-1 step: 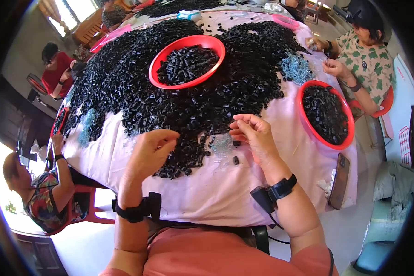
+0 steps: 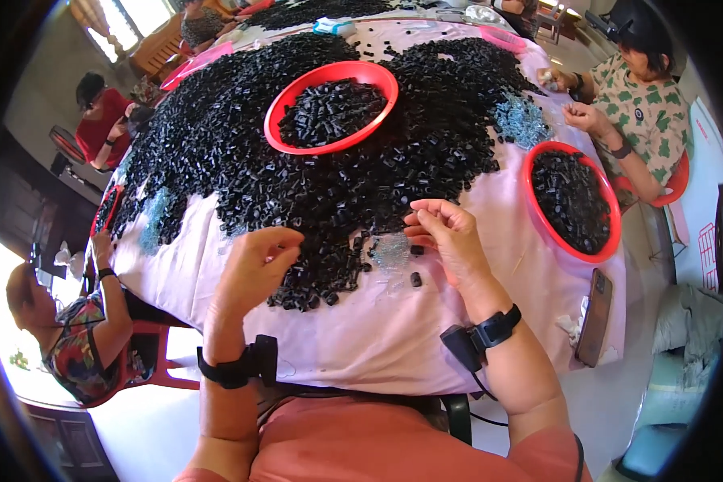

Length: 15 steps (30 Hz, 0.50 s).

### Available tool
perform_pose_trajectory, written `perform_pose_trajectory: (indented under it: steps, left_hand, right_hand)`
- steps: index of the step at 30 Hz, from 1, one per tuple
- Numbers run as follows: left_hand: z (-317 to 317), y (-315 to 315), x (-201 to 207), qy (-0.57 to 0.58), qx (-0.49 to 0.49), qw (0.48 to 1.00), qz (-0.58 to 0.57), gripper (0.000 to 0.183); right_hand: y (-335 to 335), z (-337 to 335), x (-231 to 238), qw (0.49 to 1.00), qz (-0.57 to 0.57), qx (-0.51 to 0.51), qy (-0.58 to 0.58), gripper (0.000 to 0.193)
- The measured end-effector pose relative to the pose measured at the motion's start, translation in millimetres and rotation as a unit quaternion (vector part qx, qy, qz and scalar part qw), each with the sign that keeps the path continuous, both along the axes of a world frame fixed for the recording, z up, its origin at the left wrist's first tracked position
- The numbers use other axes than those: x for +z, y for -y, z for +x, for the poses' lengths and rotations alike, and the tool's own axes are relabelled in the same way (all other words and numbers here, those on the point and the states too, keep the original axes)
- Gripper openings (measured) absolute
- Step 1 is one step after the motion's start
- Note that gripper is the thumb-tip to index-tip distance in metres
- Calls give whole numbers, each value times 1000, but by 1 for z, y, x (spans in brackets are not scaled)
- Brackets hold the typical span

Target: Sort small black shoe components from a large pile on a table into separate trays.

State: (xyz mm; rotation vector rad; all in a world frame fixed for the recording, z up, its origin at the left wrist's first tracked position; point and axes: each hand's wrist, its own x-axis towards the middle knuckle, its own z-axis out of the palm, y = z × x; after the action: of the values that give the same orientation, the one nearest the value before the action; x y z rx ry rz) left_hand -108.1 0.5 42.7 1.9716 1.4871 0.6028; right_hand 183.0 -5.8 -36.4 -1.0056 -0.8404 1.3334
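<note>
A wide heap of small black plastic parts (image 2: 313,169) covers a table under a pink cloth (image 2: 361,337). My left hand (image 2: 253,265) hovers at the heap's near edge with its fingers curled down; whatever is inside them is hidden. My right hand (image 2: 450,237) is just right of it, thumb and fingertips pinched together above a small patch of pale clear bits (image 2: 390,251). A couple of loose black parts (image 2: 415,279) lie below that hand. Both wrists wear black straps.
A red bowl (image 2: 275,132) of black parts sits mid-heap, another red bowl (image 2: 610,241) at the right edge. A phone (image 2: 594,317) lies near the right corner. A person in a green-patterned shirt (image 2: 647,104) works at the right, others (image 2: 80,337) at the left.
</note>
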Motion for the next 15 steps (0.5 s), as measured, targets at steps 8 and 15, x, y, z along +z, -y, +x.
perform_pose_trajectory:
  steps: [8,15]
  left_hand:
    - [-71,24,-10,-204,49,976,-55,75]
    - [-83,27,-20,-236,58,970,-24,70]
  right_hand:
    - [2,2,1,999,0,27,31,21]
    - [3,2,2,999,-8,33,36,22]
